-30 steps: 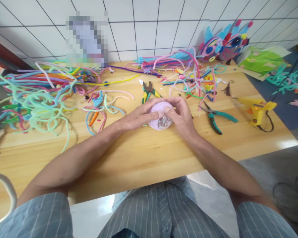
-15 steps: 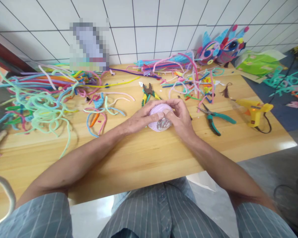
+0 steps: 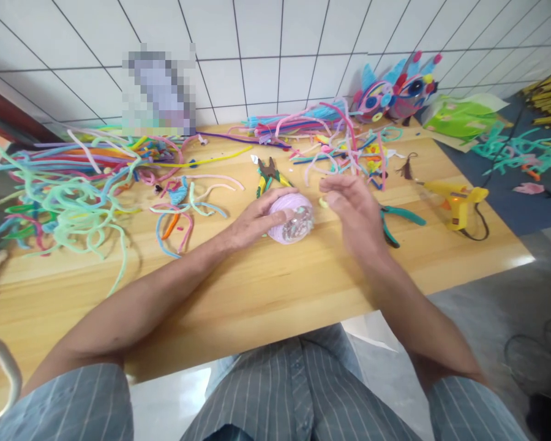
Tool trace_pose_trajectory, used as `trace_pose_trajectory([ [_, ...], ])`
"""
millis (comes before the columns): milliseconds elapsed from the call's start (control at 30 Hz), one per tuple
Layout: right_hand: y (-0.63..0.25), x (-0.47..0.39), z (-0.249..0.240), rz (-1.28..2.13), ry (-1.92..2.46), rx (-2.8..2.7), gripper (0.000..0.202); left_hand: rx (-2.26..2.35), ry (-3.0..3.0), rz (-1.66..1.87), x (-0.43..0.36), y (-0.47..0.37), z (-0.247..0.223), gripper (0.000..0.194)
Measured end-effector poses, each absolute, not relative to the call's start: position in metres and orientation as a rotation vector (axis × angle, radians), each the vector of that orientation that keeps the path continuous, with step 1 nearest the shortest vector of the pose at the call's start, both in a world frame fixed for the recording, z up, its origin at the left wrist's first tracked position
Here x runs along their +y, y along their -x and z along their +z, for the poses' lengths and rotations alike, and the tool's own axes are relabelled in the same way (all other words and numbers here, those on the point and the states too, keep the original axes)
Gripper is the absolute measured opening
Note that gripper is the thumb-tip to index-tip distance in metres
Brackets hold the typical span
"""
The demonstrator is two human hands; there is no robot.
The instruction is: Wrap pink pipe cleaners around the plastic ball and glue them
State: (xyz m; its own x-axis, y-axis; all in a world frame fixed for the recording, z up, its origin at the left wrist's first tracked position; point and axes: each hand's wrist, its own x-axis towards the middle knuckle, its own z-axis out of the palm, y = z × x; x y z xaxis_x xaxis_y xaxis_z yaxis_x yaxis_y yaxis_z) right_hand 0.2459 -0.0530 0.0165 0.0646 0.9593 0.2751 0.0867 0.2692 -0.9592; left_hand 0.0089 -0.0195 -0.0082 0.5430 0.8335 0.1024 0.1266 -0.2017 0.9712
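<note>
My left hand (image 3: pixel 259 219) is closed around a ball (image 3: pixel 290 215) wrapped in light purple strand, with its thumb across the top. A clear, shiny patch shows on the ball's right side. Apart from the ball, to its right, is my right hand (image 3: pixel 351 205), its thumb and fingers loosely bent with a gap between them. A small pale yellow piece (image 3: pixel 322 202) shows by the right fingertips; whether they touch it I cannot tell. Pliers with yellow-green handles (image 3: pixel 270 174) lie just behind the ball. Teal-handled pliers (image 3: pixel 401 215) lie partly hidden behind my right hand.
A yellow glue gun (image 3: pixel 461 202) stands at the table's right side. Tangled pipe cleaners (image 3: pixel 87 202) cover the left, and more bundled pipe cleaners (image 3: pixel 303 119) lie along the tiled wall. Two decorated figures (image 3: pixel 395 95) stand at the back right, beside a green packet (image 3: pixel 459 116).
My right hand has let go of the ball and moved to the right. The left hand keeps hold of the ball, and more of its clear side shows. The view has shifted slightly.
</note>
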Motion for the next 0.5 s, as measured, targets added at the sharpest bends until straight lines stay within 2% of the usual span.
trace_pose_trajectory([
  [67,-0.266,-0.067,0.027,0.795,1.108,-1.304,0.025,0.812,-1.688,0.795,-0.02,-0.008,-0.008,0.071],
  [133,-0.29,-0.086,0.026,0.668,1.181,-1.302,0.03,0.792,-1.693,0.792,-0.02,-0.008,-0.009,0.073],
  [300,-0.371,-0.149,-0.016,0.409,1.574,-1.191,0.04,0.884,-1.672,0.813,-0.021,-0.009,-0.01,0.07],
  [400,-0.435,-0.187,-0.033,0.315,1.544,-0.775,0.038,0.93,-1.638,0.816,-0.025,-0.01,-0.003,0.072],
  [500,-0.487,-0.218,-0.032,0.317,1.416,-0.421,0.046,0.989,-1.641,0.846,-0.027,-0.012,0.004,0.069],
])
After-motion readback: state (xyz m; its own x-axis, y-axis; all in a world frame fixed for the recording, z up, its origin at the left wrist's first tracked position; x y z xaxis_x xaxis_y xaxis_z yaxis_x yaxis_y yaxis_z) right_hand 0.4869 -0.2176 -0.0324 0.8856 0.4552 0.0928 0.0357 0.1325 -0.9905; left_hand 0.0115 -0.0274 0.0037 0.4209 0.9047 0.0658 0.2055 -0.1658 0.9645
